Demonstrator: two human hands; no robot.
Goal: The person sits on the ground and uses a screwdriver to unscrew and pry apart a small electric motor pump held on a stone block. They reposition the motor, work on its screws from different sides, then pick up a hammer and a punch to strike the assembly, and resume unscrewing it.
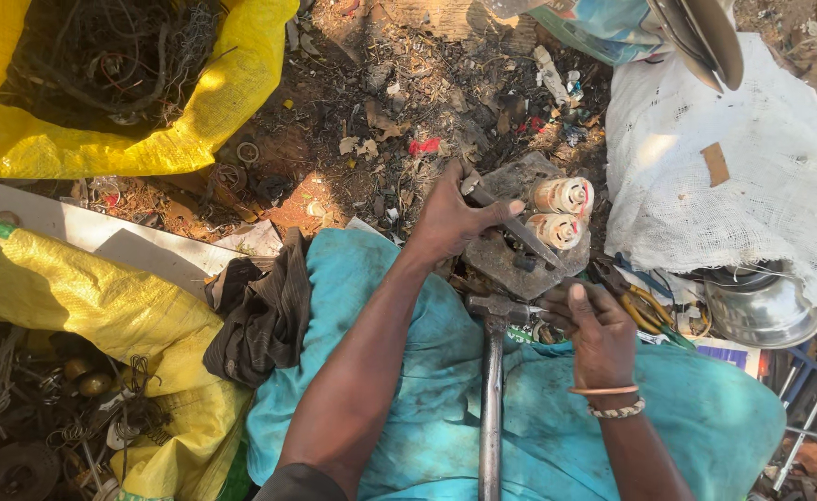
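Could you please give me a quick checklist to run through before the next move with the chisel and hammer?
1. Left hand grips the chisel: ok, the fingers wrap its upper end.
2. Chisel tip sits at the two round white parts: cannot tell, the tip is hard to make out.
3. Parts rest on the stone block: ok, they lie at its far edge.
4. Right hand holds the hammer: not ok, the hammer lies across the lap on the teal cloth, head beside the hand.
5. Pliers out of the striking path: ok, right of the block.
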